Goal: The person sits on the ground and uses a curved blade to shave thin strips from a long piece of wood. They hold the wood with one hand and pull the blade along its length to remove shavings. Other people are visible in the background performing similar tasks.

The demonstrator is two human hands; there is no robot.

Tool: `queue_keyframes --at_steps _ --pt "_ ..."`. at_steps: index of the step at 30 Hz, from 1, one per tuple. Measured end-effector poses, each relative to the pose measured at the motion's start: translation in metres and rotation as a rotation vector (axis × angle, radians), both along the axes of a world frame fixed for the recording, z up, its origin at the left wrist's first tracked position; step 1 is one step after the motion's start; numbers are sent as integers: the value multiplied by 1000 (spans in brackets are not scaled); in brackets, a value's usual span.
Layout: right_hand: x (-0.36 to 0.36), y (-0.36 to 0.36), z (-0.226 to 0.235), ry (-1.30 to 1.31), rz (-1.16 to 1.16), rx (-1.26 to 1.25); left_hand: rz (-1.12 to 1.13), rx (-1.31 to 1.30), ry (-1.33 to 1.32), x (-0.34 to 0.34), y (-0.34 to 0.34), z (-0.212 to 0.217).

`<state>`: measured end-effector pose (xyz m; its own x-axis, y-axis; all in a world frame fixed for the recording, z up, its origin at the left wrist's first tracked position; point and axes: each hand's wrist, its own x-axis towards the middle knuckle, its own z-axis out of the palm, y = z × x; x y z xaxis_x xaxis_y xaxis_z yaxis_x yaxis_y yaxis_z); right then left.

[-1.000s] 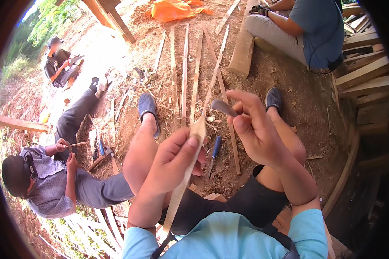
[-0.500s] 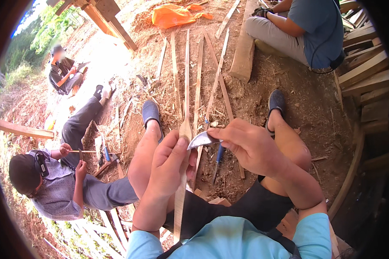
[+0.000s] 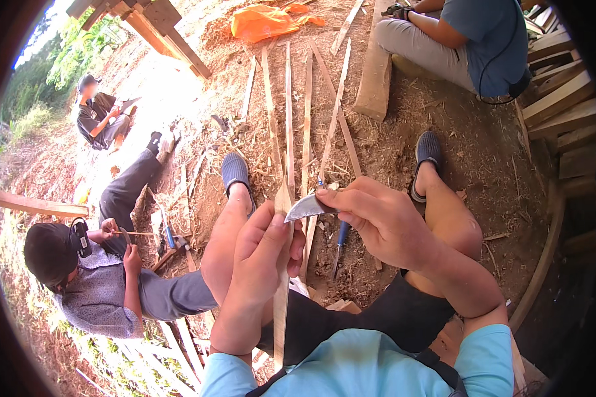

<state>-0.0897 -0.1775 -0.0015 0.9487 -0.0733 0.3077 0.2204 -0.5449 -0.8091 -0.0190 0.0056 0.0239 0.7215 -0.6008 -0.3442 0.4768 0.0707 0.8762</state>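
My left hand (image 3: 261,248) is closed around a long pale wooden strip (image 3: 281,324), which runs from my lap away from me. Just past my fingers the strip is broad, then tapers to a narrow length. In my right hand (image 3: 394,228) I pinch a short curved metal blade (image 3: 311,207); its handle is hidden by my fingers. The blade's tip meets the strip beside my left thumb. Beyond my hands, several thin wooden strips (image 3: 307,112) lie on the ground. A blue-handled tool (image 3: 342,235) lies below my right hand.
Wood shavings cover the dirt around my feet. One person (image 3: 99,284) sits close at left working a thin stick, another (image 3: 96,112) sits farther back. A third person (image 3: 483,40) sits at the far right by a thick beam (image 3: 375,86). Stacked timber (image 3: 569,99) stands at right; an orange bag (image 3: 265,25) lies far ahead.
The blade has shifted slightly toward my left thumb along the strip, its tip a little lower. Both grips stay the same. The whole view has moved slightly.
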Motion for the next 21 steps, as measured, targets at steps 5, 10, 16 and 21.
queue_keyframes --at_steps 5,10,16,21 --pt "-1 -5 1 57 54 26 -63 7 -26 1 2 2" --pt "-2 -6 2 -3 -19 -173 -79 79 -130 -6 0 1" --pt "-2 -5 -4 -166 -267 -293 -21 63 -196 -21 -4 3" --pt "21 -52 7 -392 -614 -286 -326 100 -291 -45 3 7"
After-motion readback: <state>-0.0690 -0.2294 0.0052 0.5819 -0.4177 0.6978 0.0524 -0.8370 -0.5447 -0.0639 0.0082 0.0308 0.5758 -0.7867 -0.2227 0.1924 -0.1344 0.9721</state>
